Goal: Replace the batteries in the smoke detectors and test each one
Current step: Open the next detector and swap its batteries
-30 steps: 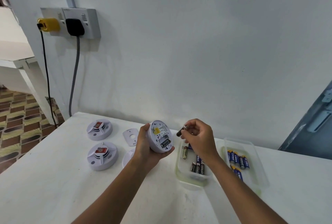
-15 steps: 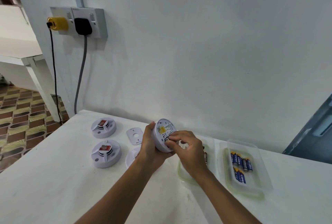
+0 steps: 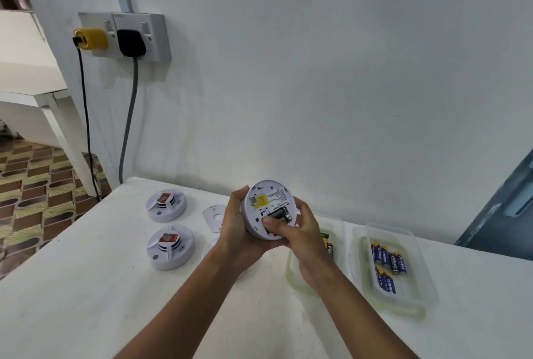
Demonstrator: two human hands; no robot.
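I hold a round white smoke detector (image 3: 268, 200) above the table with its back towards me. My left hand (image 3: 236, 229) grips its left rim and underside. A battery (image 3: 281, 214) lies in the open compartment below a yellow label. My right hand (image 3: 305, 240) pinches that battery, thumb at its left end and fingers round the detector's right edge. Two more white detectors (image 3: 165, 204) (image 3: 169, 247) with red inserts lie on the table to the left.
A white mounting plate (image 3: 214, 216) lies behind my left hand. Right of my hands are a clear container (image 3: 291, 272) with dark batteries (image 3: 328, 246) and another container (image 3: 418, 281) with several blue batteries (image 3: 388, 263). A wall socket (image 3: 127, 37) with two cables is at the left.
My right hand brought a battery from above the container to the detector's compartment and now pinches it there. My left hand has kept hold of the detector.
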